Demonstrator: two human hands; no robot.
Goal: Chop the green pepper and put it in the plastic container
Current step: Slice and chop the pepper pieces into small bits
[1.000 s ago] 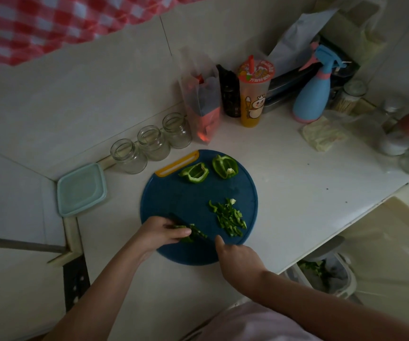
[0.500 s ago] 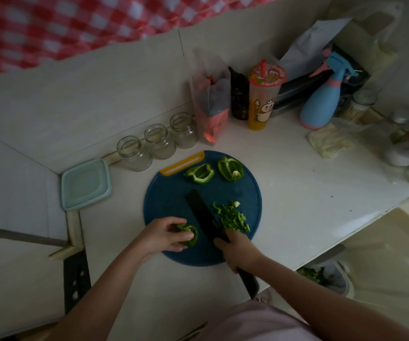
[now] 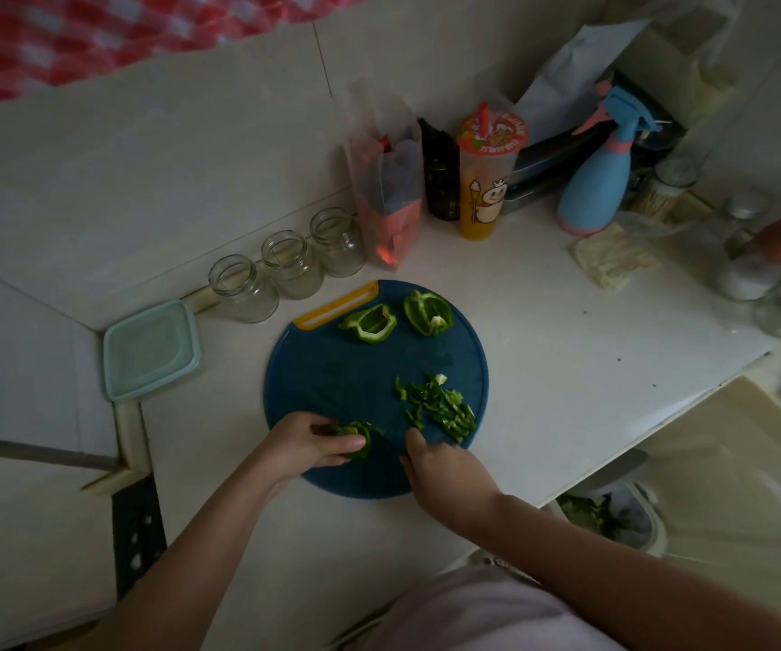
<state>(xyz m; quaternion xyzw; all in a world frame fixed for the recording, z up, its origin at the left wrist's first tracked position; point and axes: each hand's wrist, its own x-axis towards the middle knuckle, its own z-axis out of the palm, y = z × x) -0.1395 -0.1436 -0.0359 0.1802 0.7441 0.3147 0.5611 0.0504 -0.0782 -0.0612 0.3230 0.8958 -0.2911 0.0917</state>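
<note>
A round blue cutting board (image 3: 332, 368) lies on the white counter. My left hand (image 3: 306, 446) holds a green pepper piece (image 3: 355, 439) down at the board's near edge. My right hand (image 3: 445, 472) grips the knife (image 3: 386, 436), whose dark blade shows edge-on right beside that piece; the handle is hidden under the hand. A pile of chopped pepper (image 3: 440, 408) sits on the board's right side. Two larger pepper pieces (image 3: 370, 324) (image 3: 427, 313) lie at the far edge. The plastic container (image 3: 149, 350), lid on, sits left of the board in the corner.
Three glass jars (image 3: 287, 270) line the wall behind the board. A plastic bag (image 3: 386, 199), a drink cup (image 3: 487, 180) and a blue spray bottle (image 3: 597, 180) stand further back. The counter edge (image 3: 661, 420) runs close on the right, with a bin (image 3: 614, 514) below.
The knife, half a second ago lying flat across the board by the chopped pile, has turned edge-on against the pepper piece. My left hand still holds that piece.
</note>
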